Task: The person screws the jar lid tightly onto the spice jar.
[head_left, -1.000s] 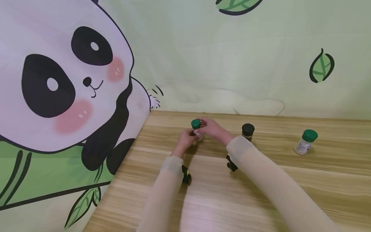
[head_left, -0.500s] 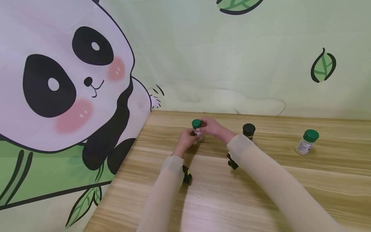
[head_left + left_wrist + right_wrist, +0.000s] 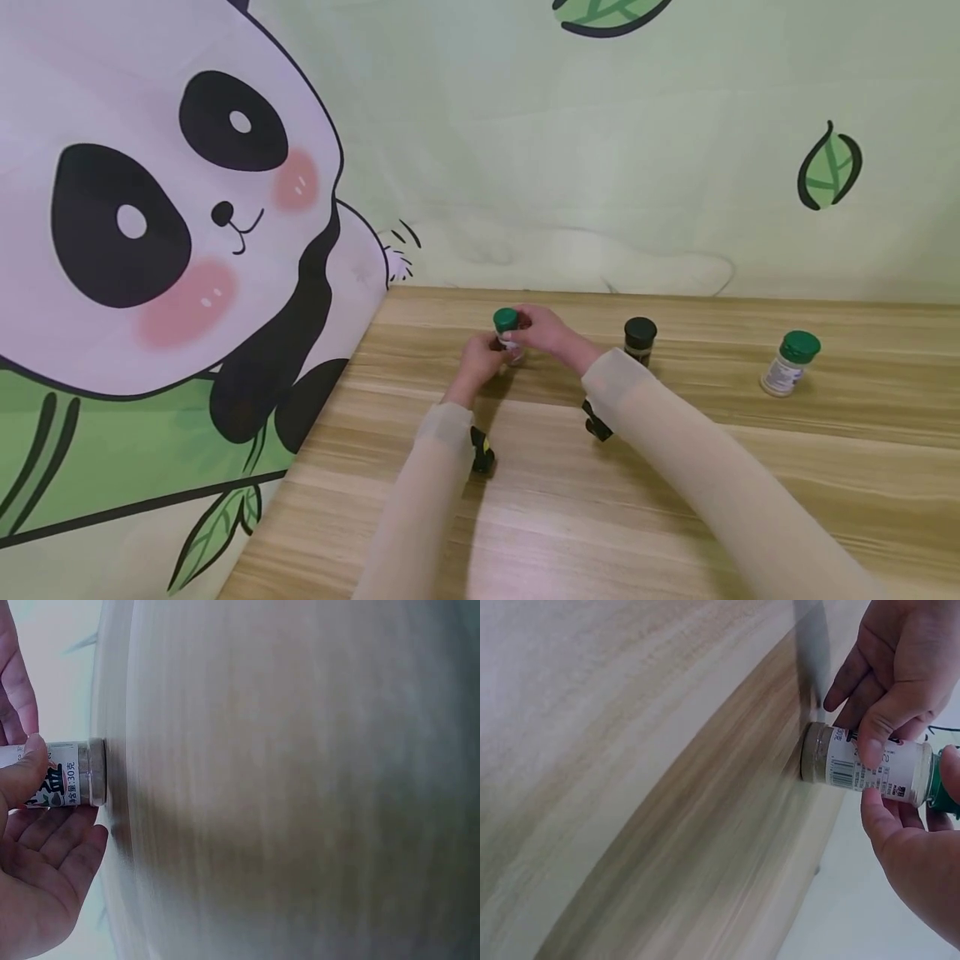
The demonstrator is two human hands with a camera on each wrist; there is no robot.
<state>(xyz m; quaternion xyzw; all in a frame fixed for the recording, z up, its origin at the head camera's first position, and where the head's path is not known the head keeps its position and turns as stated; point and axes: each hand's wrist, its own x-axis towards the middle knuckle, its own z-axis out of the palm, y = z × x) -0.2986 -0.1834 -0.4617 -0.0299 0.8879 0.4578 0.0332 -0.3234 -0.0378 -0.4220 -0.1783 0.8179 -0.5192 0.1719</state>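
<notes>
A small spice jar [image 3: 897,769] with a green cap [image 3: 506,318] and a printed white label stands upright on the wooden table, at the far left in the head view. My left hand [image 3: 480,364] grips its body from the left, thumb across the label [image 3: 63,774]. From the other side my right hand [image 3: 546,330] holds the upper part, its thumb by the green cap in the right wrist view. The hands hide much of the jar in the head view. Its base touches or nearly touches the table in both wrist views.
Right of my hands stands a black-capped jar [image 3: 640,334], its lower part behind my right sleeve [image 3: 622,383]. Farther right is another green-capped jar [image 3: 783,372]. A cloth backdrop [image 3: 600,167] with a printed panda [image 3: 225,208] borders the wooden table [image 3: 570,517] behind and at left.
Both hands stay on the green-capped jar in the same place. Only a slight shift of the head view shows.
</notes>
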